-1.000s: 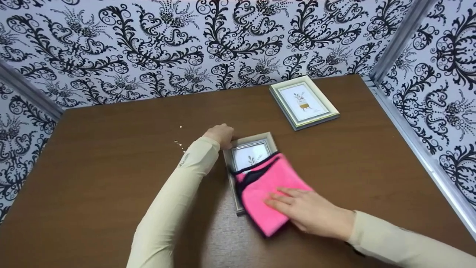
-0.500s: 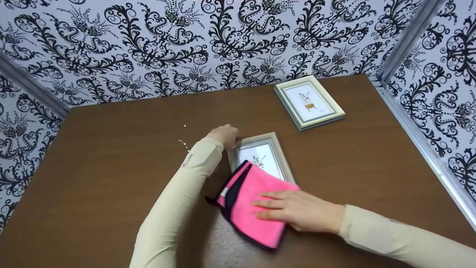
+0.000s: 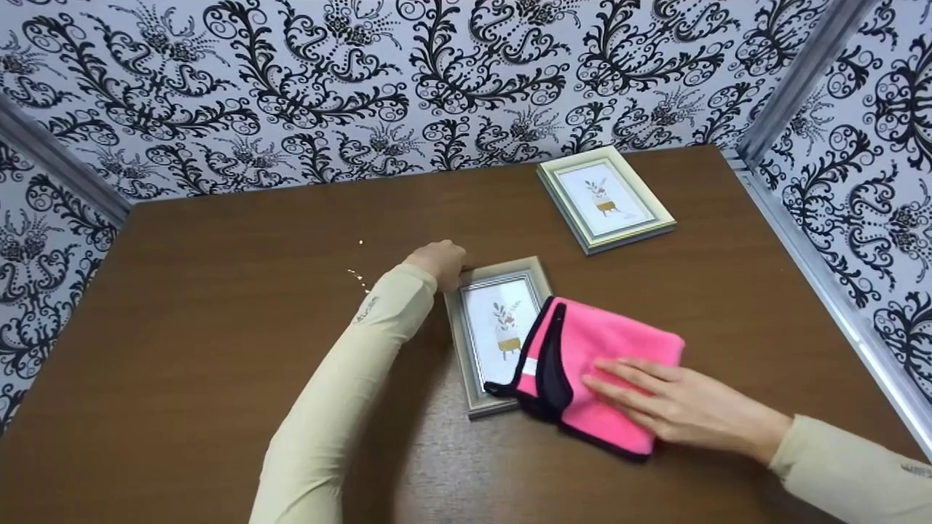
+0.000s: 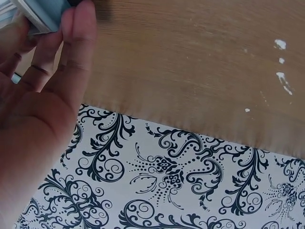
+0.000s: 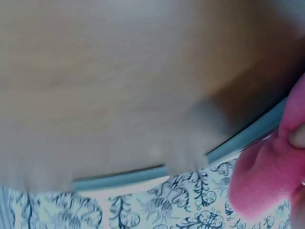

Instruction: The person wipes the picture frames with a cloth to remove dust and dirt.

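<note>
In the head view, my left hand point(image 3: 440, 263) holds the far left corner of a picture frame point(image 3: 459, 342) lying flat on the table. The left wrist view has the thumb and fingers on either side of that frame's corner point(image 4: 45, 14). My right hand point(image 3: 677, 407) has its fingers laid along a folded pink cloth point(image 3: 611, 342) with dark trim. The cloth overlaps the frame's near right part and extends over the table. In the right wrist view, the thumb point(image 5: 298, 137) presses into the cloth's underside. A potted-plant print point(image 3: 502, 320) shows uncovered inside the frame.
A second, cream picture frame point(image 3: 604, 196) lies at the back right of the brown table point(image 3: 255, 327). Small white specks point(image 3: 357, 276) mark the table left of my left hand. Patterned walls point(image 3: 328, 87) stand behind and at both sides.
My right hand swept the pink cloth toward me and left, then back to the right, uncovering most of the print. My left hand has kept its hold on the frame's corner.
</note>
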